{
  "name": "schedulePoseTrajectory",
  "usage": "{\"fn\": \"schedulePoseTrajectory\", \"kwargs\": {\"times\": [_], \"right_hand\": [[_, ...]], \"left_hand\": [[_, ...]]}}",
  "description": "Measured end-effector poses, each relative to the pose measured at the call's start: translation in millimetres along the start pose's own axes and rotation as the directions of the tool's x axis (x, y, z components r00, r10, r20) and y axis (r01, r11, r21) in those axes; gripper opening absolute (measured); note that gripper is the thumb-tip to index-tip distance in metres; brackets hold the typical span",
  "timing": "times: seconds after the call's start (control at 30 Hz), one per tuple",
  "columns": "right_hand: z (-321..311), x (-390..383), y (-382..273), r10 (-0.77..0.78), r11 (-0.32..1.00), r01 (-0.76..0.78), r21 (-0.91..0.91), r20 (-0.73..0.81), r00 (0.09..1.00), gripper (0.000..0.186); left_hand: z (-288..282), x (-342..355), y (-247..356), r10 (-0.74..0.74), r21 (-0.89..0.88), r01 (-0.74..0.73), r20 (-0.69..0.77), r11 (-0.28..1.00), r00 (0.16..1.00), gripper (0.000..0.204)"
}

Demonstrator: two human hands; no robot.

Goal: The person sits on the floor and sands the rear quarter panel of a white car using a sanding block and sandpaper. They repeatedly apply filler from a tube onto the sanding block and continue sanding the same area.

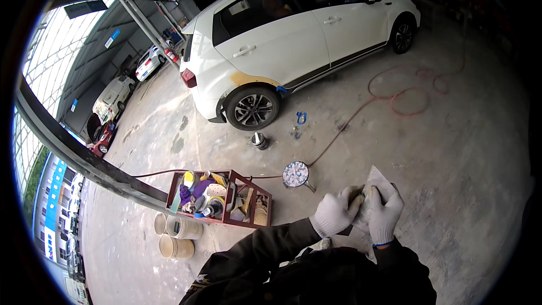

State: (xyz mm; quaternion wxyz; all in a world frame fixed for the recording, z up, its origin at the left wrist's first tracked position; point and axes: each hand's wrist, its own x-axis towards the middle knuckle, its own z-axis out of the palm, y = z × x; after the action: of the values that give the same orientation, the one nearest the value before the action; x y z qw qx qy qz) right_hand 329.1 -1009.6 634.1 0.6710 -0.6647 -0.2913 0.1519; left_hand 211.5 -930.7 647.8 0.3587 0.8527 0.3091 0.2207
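The gloved left hand [333,214] and right hand [386,214] are gripping a pale pointed sheet [376,177] between curled fingers, over the grey floor [457,152]. A white car [299,48] and red cart [231,187] are standing beyond.

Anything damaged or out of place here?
Yes. The white car has a tan patch above its rear wheel, mismatching the surrounding paint. A red hose sprawls in loose loops across the floor, and a small blue scrap lies there near that wheel.

A long blue sign [54,200] bears white lettering.
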Motion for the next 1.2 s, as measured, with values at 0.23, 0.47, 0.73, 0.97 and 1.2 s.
{"fn": "schedulePoseTrajectory", "kwargs": {"times": [0.23,0.47,0.73,0.97,1.2], "right_hand": [[19.1,7.2,-18.6,-0.169,0.973,0.199,-0.117,0.226,0.959,0.020],[33.8,36.8,-0.6,-0.018,0.995,0.055,-0.084,0.387,0.922,0.026],[12.0,81.7,52.4,0.217,0.969,-0.242,0.057,0.282,0.934,0.022],[-6.3,162.8,121.1,0.350,0.909,-0.364,0.202,0.104,0.931,0.021],[-28.9,261.1,121.3,0.407,0.856,-0.464,0.228,0.255,0.877,0.018]], "left_hand": [[-23.2,15.6,-40.1,0.066,-0.114,-0.030,0.330,0.993,0.942,0.020],[-33.2,29.1,-69.4,0.111,-0.268,-0.025,0.312,0.963,0.943,0.028],[-44.8,69.1,-98.8,0.185,-0.721,0.476,0.629,0.504,0.755,0.050],[41.0,148.7,-96.5,0.008,-0.445,0.345,0.622,0.827,0.783,0.030],[96.5,278.2,-50.3,-0.039,-0.383,0.354,0.631,0.853,0.775,0.039]]}}
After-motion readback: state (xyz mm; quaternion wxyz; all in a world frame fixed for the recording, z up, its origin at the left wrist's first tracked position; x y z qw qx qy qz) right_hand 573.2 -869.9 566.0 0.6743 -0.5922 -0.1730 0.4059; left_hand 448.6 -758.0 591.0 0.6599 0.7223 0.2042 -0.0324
